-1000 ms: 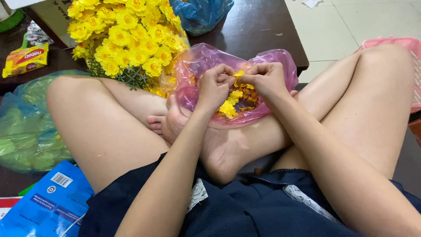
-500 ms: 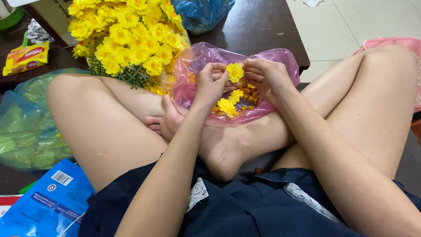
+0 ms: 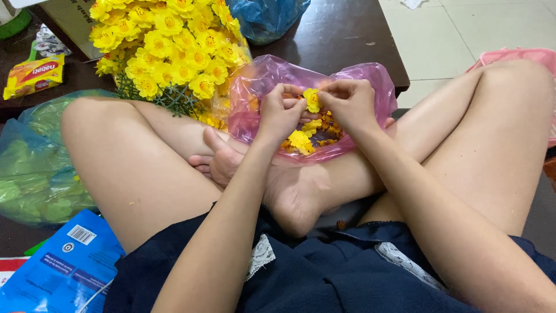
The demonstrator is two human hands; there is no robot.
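Observation:
A small yellow artificial flower (image 3: 312,99) is pinched between the fingertips of my left hand (image 3: 280,112) and my right hand (image 3: 349,102). Both hands hover over a pink plastic bag (image 3: 260,75) that rests on my crossed legs. Inside the bag lie several loose yellow flowers (image 3: 302,141) and small brown pieces (image 3: 331,127). A big bunch of assembled yellow flowers (image 3: 174,43) with green leaves stands just left of the bag.
A dark wooden table (image 3: 341,35) lies behind the bag, with a blue plastic bag (image 3: 266,17) on it. A green plastic bag (image 3: 32,168) sits at my left knee, a blue packet (image 3: 58,269) at bottom left, a yellow snack packet (image 3: 33,74) far left.
Both hands lifted from inside the bag and came together on one yellow flower, now held higher between the fingertips.

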